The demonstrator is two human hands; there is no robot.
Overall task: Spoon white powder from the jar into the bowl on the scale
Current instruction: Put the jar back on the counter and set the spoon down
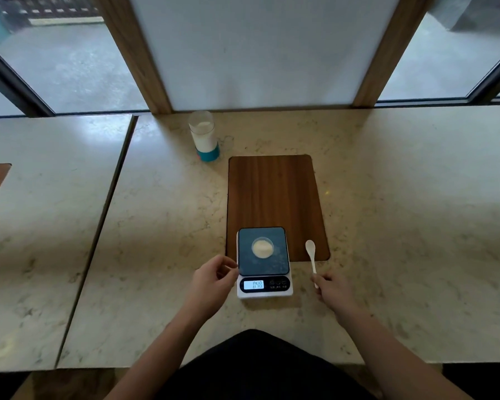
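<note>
You are sitting at the marble tabletop [387, 197] with both hands out in front of you. Your right hand [334, 290], at about four o'clock from the scale [264, 262], is pinching the tail of the white spoon [311, 255]; its grip is closed on the handle end, and the spoon's empty bowl is pointing away toward twelve o'clock, over the near right corner of the wooden board [274, 197]. That spoon looks light and stiff, likely slick plastic, so holding it this far back is giving you reach but little control; sliding your hold nearer mid-handle would probably steady a loaded scoop.

Your left hand [214, 277] is resting at nine o'clock of the scale, fingers loosely curled and just touching its edge, grip closed on nothing.

On the scale's dark platform the small clear bowl [262, 248] is already holding some pale powder; it is probably light enough to skid if nudged. The lit display is showing digits too blurred to trust.

Farther off, at eleven o'clock and well apart from both hands, the open jar [204, 137] is standing upright, mostly full of white powder. It looks like glass, so take it around the body.
</note>
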